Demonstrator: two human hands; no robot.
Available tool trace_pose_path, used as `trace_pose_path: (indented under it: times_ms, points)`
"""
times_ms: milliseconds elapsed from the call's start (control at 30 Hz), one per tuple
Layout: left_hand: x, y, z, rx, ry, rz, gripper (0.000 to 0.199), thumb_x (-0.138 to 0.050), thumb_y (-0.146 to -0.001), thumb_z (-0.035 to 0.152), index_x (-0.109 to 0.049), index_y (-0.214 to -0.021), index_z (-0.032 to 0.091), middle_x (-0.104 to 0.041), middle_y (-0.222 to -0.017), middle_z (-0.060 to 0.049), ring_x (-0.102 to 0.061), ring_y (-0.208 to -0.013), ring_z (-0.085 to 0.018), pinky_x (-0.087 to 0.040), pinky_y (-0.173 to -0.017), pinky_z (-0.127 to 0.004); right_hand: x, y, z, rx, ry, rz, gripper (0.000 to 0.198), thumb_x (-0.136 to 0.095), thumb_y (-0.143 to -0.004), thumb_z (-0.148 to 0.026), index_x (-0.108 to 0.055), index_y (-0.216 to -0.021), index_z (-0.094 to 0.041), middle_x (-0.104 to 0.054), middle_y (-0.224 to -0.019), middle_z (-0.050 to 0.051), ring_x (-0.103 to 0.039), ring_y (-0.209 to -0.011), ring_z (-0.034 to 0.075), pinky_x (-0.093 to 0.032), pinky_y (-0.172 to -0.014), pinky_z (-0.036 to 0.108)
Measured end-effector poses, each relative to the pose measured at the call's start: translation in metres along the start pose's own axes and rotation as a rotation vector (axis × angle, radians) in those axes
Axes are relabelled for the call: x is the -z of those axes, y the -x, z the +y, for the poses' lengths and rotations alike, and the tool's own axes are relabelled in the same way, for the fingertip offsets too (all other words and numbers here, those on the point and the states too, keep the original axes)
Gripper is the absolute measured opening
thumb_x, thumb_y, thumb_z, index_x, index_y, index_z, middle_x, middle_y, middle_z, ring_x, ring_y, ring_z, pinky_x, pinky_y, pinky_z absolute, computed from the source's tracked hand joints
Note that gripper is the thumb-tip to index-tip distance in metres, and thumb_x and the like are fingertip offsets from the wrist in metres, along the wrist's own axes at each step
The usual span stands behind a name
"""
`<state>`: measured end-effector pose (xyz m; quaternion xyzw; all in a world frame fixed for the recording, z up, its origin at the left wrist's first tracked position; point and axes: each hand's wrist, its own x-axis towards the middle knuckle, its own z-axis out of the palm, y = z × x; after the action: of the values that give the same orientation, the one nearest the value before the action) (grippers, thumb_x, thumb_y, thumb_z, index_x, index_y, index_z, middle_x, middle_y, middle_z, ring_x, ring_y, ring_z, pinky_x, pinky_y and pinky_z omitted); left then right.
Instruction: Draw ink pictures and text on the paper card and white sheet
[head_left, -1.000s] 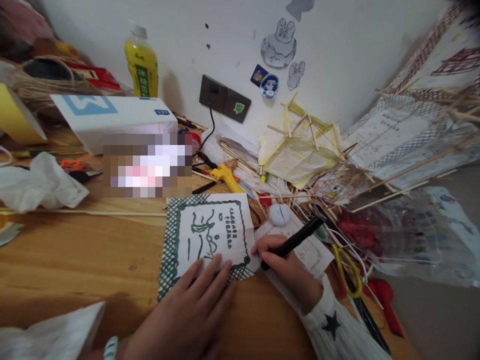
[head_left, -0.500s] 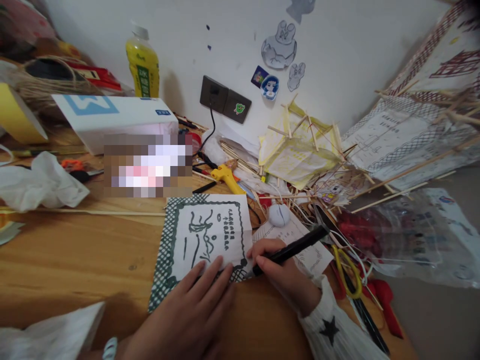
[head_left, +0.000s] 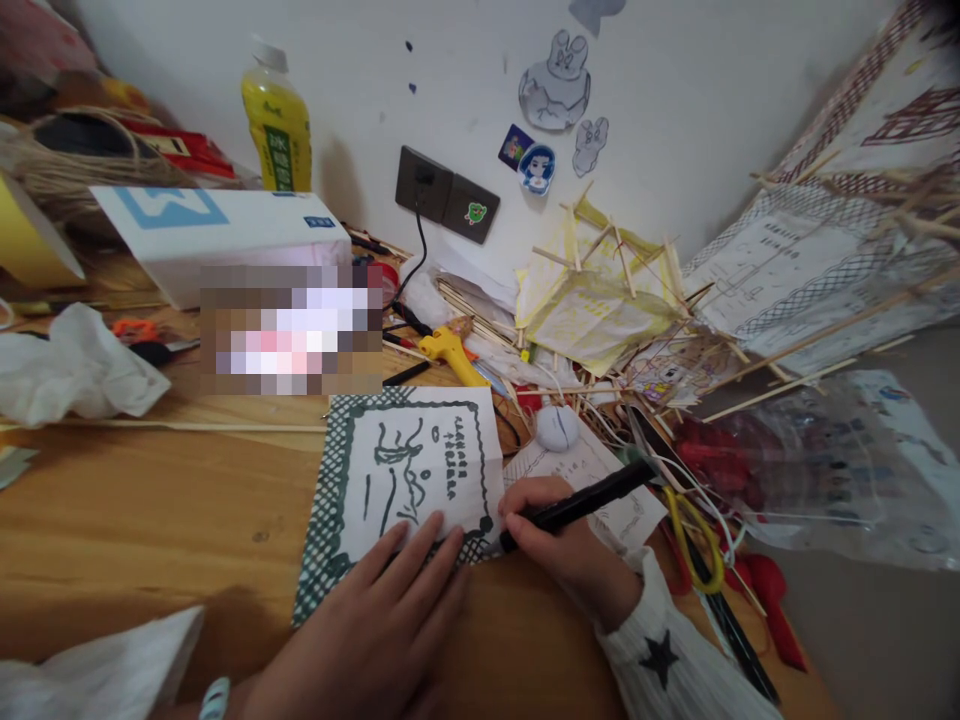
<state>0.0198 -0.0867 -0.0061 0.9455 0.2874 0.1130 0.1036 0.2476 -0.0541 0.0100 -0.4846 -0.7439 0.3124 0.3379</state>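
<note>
A black marker [head_left: 592,500] is gripped in my right hand [head_left: 566,540], its tip down at the lower right corner of a sheet of white paper [head_left: 397,470]. Dark green crosshatching runs along the left side and bottom of the sheet, around a wavy frame with a line drawing and columns of characters. My left hand [head_left: 382,610] lies flat with fingers stretched over the sheet's lower edge. Part of the bottom border is hidden under it. Beyond my right hand lies another paper [head_left: 592,470] with pencil drawing, under a white round object [head_left: 557,428].
Yellow-handled scissors [head_left: 694,540] lie right of my right hand. Behind the sheet are a yellow glue gun [head_left: 454,355] and a yellow stick-and-paper frame [head_left: 592,300]. A white box [head_left: 225,225], drink bottle [head_left: 277,130] and crumpled tissue [head_left: 75,365] stand left.
The marker tip has shifted slightly left along the sheet's lower right corner. My left hand stays on the paper. The whole view has moved a little.
</note>
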Motion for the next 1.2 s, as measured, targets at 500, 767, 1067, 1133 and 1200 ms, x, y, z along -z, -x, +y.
trace_pose_path:
  times_ms: [500,767,1067,1133,1200]
  points:
    - [-0.0005,0.0023,0.0027,0.013,-0.019,0.013,0.049,-0.045,-0.094,0.048,-0.053,-0.133,0.020,-0.042,-0.146,-0.011,-0.035,-0.135,-0.032,-0.029,-0.109,-0.049,-0.0005,-0.0008,0.0106,-0.095,-0.076,0.116,0.016,-0.051,-0.072,-0.016,-0.053,-0.057,-0.020,-0.053,-0.055,-0.002,-0.050,-0.055,0.014,-0.039,-0.053,0.024]
    - [0.0012,-0.0007,0.0010,0.020,0.003,0.001,0.050,-0.048,-0.092,0.051,-0.056,-0.131,0.021,-0.045,-0.144,-0.010,-0.038,-0.133,-0.032,-0.032,-0.108,-0.048,0.0027,-0.0019,0.0046,-0.159,-0.165,0.074,0.014,-0.049,-0.067,-0.017,-0.050,-0.054,-0.020,-0.051,-0.055,-0.001,-0.050,-0.057,0.016,-0.040,-0.054,0.025]
    - [-0.0009,-0.0019,0.0007,0.012,-0.014,0.014,0.050,-0.047,-0.093,0.051,-0.054,-0.132,0.021,-0.045,-0.144,-0.009,-0.037,-0.134,-0.032,-0.030,-0.108,-0.047,0.0039,-0.0008,0.0072,-0.180,-0.280,0.077,0.013,-0.051,-0.067,-0.019,-0.052,-0.054,-0.020,-0.054,-0.057,0.000,-0.053,-0.059,0.017,-0.043,-0.056,0.027]
    - [-0.0010,-0.0018,-0.0001,0.004,-0.020,0.027,0.051,-0.046,-0.092,0.054,-0.056,-0.130,0.022,-0.047,-0.143,-0.009,-0.039,-0.132,-0.031,-0.032,-0.107,-0.047,0.0027,-0.0001,0.0081,-0.138,-0.256,0.047,0.014,-0.052,-0.070,-0.022,-0.055,-0.057,-0.020,-0.056,-0.058,0.001,-0.053,-0.058,0.016,-0.043,-0.055,0.026]
    - [-0.0009,-0.0011,-0.0005,-0.002,-0.023,0.035,0.051,-0.046,-0.092,0.056,-0.057,-0.129,0.022,-0.048,-0.142,-0.008,-0.040,-0.131,-0.031,-0.033,-0.106,-0.047,0.0012,0.0010,0.0094,-0.077,-0.216,0.025,0.015,-0.052,-0.073,-0.022,-0.057,-0.059,-0.020,-0.057,-0.058,0.000,-0.053,-0.057,0.016,-0.043,-0.054,0.025]
